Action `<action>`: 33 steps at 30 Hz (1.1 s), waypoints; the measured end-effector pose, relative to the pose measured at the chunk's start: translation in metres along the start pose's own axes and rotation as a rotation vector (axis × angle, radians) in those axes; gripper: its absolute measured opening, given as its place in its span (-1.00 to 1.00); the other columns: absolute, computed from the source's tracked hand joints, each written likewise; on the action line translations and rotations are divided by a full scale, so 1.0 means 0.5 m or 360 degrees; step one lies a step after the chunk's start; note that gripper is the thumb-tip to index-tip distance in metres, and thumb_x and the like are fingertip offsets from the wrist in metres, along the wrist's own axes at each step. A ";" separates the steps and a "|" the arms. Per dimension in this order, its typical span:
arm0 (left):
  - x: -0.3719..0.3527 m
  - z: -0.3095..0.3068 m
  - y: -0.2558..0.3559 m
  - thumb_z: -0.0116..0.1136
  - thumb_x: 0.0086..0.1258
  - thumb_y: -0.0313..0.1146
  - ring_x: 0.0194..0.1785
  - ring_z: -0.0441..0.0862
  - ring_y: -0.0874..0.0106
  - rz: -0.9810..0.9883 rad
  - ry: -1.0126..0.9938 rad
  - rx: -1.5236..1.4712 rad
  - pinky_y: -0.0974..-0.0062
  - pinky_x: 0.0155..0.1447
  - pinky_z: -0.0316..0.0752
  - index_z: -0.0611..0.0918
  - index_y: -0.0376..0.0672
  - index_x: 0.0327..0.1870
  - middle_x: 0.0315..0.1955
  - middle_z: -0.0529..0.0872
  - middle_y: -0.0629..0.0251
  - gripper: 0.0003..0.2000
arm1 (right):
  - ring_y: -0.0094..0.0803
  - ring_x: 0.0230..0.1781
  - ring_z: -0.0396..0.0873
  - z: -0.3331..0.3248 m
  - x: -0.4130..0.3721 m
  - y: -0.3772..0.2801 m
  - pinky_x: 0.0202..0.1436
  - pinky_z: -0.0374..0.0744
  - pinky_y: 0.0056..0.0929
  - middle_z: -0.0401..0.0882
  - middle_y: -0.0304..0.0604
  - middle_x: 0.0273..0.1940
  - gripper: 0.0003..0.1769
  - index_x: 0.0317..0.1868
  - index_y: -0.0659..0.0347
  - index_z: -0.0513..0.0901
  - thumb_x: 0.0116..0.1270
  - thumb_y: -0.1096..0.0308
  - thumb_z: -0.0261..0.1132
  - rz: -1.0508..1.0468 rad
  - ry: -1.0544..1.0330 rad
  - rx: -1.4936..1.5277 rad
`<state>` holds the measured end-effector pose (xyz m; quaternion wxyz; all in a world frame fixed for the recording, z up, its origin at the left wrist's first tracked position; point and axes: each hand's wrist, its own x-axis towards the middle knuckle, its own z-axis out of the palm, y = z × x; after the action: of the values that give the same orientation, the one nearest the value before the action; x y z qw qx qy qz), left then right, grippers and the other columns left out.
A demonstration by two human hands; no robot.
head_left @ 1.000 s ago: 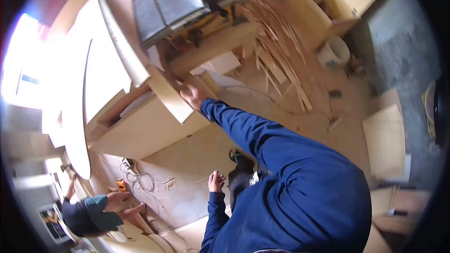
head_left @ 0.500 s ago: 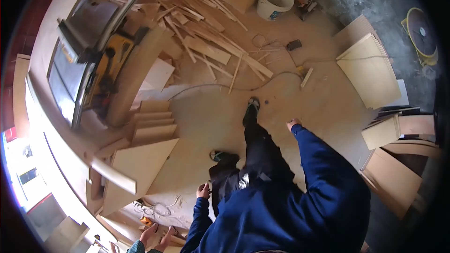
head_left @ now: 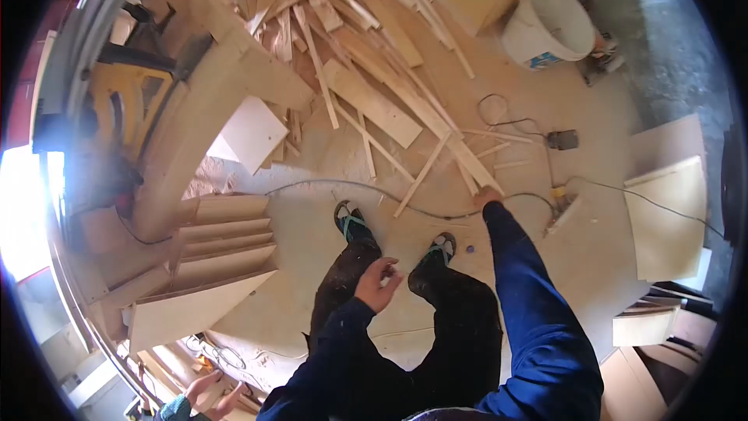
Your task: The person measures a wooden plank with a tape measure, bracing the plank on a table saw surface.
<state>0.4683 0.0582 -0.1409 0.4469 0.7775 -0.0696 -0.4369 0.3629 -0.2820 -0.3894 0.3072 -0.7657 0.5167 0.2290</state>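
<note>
My left hand [head_left: 378, 284] hangs in front of my legs, fingers loosely curled and apart, with nothing in it. My right hand [head_left: 488, 196] reaches forward, back of the hand up. It overlaps the near end of a long wooden strip [head_left: 452, 136] at the edge of the scrap pile. Its fingers are mostly hidden, so I cannot tell whether it grips the strip. Beside that strip lie a wider board [head_left: 374, 101] and a thin stick [head_left: 423, 175]. A dark cable [head_left: 374, 187] runs across the floor close to my right hand.
Boards [head_left: 226, 238] stand stacked at left, below a yellow-and-black machine [head_left: 128, 101]. A white bucket [head_left: 549, 27] and leaning panels [head_left: 666, 218] are at right. Another person's hands [head_left: 209, 399] show at bottom left. My sandalled feet [head_left: 352, 222] are near the cable.
I have stepped forward, and the scrap pile and bucket appear closer. My left hand has risen in front of my legs. My right hand now overlaps the end of a wooden strip.
</note>
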 end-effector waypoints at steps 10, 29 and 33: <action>0.108 -0.033 0.069 0.13 0.24 -0.09 -0.23 0.57 0.14 0.0219 -0.0500 0.0939 0.22 -0.16 0.45 0.48 -0.25 -0.01 -0.31 0.58 0.02 -0.56 | -0.09 0.17 0.35 0.083 0.187 -0.122 0.29 0.18 -0.06 0.34 0.09 0.15 -0.05 0.32 0.12 0.05 -0.04 0.23 0.39 -0.0115 0.0387 -0.0505; 0.094 0.053 -0.098 0.11 0.28 -0.04 -0.30 0.55 0.44 -0.0429 -0.0376 0.0197 0.49 -0.16 0.44 0.49 -0.22 0.01 -0.40 0.59 0.24 -0.56 | -0.39 -0.42 0.57 -0.416 -0.313 0.229 -0.43 0.55 -0.47 0.59 -0.13 -0.29 -0.55 -0.15 0.34 0.55 -0.13 0.35 0.30 0.0155 -0.1343 0.1325; 0.086 0.084 -0.015 0.11 0.27 0.01 -0.18 0.54 0.39 -0.0868 -0.0332 -0.0584 0.37 -0.09 0.43 0.41 -0.14 0.11 -0.23 0.57 0.24 -0.49 | -0.43 -0.44 0.59 -0.458 -0.497 0.306 -0.42 0.56 -0.45 0.61 -0.14 -0.41 -0.64 -0.18 0.37 0.55 -0.01 0.37 0.27 0.0513 -0.1279 0.0842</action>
<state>0.4612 0.0143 -0.1823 0.4366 0.6252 0.1751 -0.6227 0.1383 -0.3248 -0.0973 0.6260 -0.4235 0.5096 0.4112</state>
